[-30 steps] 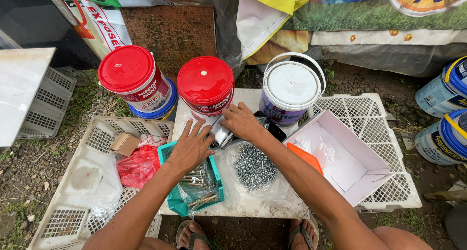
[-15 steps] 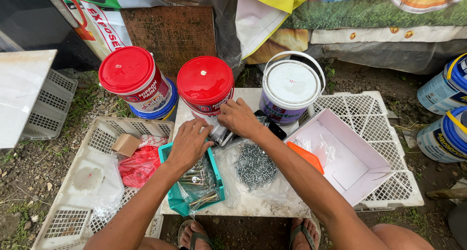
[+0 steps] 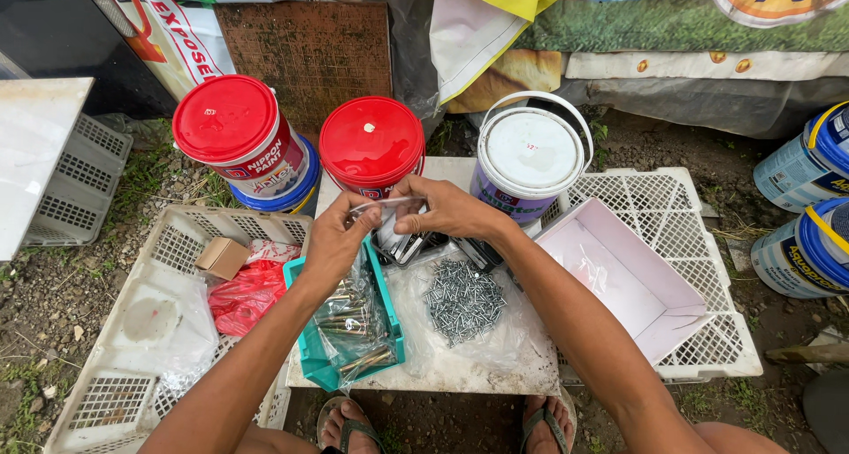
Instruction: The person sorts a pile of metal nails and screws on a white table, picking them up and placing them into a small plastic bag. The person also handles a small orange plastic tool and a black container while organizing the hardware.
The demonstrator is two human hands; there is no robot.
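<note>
My left hand (image 3: 336, 240) and my right hand (image 3: 447, 209) are raised together above the small white table (image 3: 460, 379), both pinching a small clear plastic bag (image 3: 382, 208) stretched between their fingers. Just below the hands lies a dark tray of small metal pieces (image 3: 409, 246). A pile of small silver screws (image 3: 462, 300) rests on clear plastic in front of my right forearm. A teal bin (image 3: 305, 357) holding a clear bag of larger bolts sits under my left wrist.
Two red-lidded paint buckets (image 3: 371, 144) (image 3: 232, 125) and a white-lidded one (image 3: 531, 158) stand behind the table. A white box (image 3: 623, 282) lies on a lattice crate at right. A left crate (image 3: 133, 330) holds a red bag (image 3: 248, 295) and small cardboard box (image 3: 221, 258). Blue-lidded buckets (image 3: 809, 202) stand at far right.
Both hands have lifted off the table items and come together, now holding a small clear bag between them; earlier they were reaching down at the dark tray.
</note>
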